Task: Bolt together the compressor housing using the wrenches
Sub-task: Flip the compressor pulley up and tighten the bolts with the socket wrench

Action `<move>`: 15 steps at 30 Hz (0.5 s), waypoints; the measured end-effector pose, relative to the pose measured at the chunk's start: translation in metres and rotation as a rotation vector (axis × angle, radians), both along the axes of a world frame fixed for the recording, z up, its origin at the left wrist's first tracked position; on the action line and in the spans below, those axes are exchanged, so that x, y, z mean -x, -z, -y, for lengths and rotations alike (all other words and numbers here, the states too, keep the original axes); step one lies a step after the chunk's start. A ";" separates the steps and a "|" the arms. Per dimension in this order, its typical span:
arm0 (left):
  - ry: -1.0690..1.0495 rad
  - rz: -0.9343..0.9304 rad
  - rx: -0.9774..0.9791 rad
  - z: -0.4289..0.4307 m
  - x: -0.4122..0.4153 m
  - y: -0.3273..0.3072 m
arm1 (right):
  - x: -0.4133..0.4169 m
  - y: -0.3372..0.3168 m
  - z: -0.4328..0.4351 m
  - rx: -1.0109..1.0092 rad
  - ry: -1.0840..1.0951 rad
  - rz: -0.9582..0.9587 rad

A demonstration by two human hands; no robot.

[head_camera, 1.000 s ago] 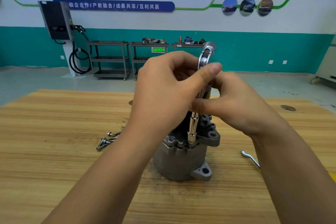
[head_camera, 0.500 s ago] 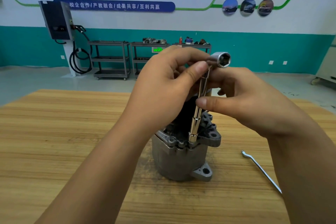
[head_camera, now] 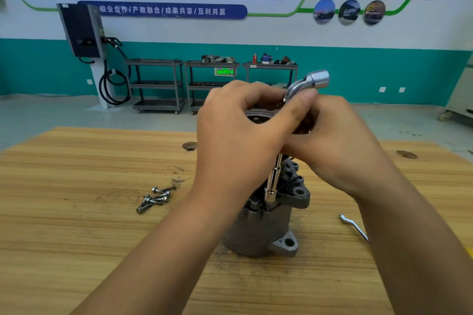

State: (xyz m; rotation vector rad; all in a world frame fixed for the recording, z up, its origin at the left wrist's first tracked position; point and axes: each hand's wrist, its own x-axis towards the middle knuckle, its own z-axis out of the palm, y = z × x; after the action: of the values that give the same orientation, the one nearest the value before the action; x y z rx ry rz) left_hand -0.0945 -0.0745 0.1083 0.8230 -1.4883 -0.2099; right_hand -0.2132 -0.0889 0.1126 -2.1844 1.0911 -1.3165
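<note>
The grey compressor housing (head_camera: 258, 233) stands upright on the wooden table (head_camera: 76, 225). An L-shaped chrome socket wrench (head_camera: 273, 184) stands nearly upright with its lower socket on a bolt at the housing's top flange. Its bent upper end points right above my fingers. My left hand (head_camera: 243, 140) grips the upper shaft, thumb pressed near the bend. My right hand (head_camera: 337, 148) holds the shaft from the right, just below. The middle of the shaft is hidden by both hands.
Several loose bolts (head_camera: 156, 198) lie on the table left of the housing. A thin flat wrench (head_camera: 354, 227) lies to the right, partly under my right forearm. Shelving carts (head_camera: 158, 84) and a wall charger (head_camera: 82, 30) stand far behind the table.
The wrench's bent top end has swung round from facing me to pointing right, as both hands turned the shaft. The housing has stayed in place.
</note>
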 end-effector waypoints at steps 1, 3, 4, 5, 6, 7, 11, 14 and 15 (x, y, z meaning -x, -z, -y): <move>-0.018 0.001 0.006 0.001 -0.001 0.000 | -0.003 0.001 0.000 0.036 0.049 -0.010; -0.045 0.000 0.026 0.003 -0.003 0.001 | -0.005 0.001 -0.001 0.066 0.088 -0.026; -0.064 0.010 0.039 0.003 -0.004 0.000 | -0.005 0.001 -0.002 0.067 0.071 -0.044; -0.076 0.023 0.045 0.003 -0.005 0.000 | -0.002 -0.001 -0.002 0.064 0.048 -0.073; -0.075 0.038 0.040 0.003 -0.006 -0.001 | 0.001 -0.002 -0.002 0.053 0.018 -0.098; -0.062 0.052 0.024 0.004 -0.007 -0.002 | 0.005 -0.004 -0.002 0.039 -0.019 -0.105; 0.108 0.069 -0.108 0.007 -0.012 -0.006 | 0.016 -0.006 0.001 -0.067 -0.221 0.036; 0.273 -0.049 -0.214 0.008 -0.014 -0.006 | 0.015 -0.002 0.005 -0.128 -0.272 0.114; 0.308 -0.094 -0.238 0.007 -0.013 -0.005 | 0.014 -0.001 0.006 -0.122 -0.249 0.125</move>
State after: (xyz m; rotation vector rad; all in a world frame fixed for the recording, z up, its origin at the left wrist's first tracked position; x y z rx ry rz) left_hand -0.0811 -0.0817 0.1138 0.7562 -1.5141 -0.6572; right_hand -0.2275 -0.0950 0.1138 -2.0422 0.8002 -1.2244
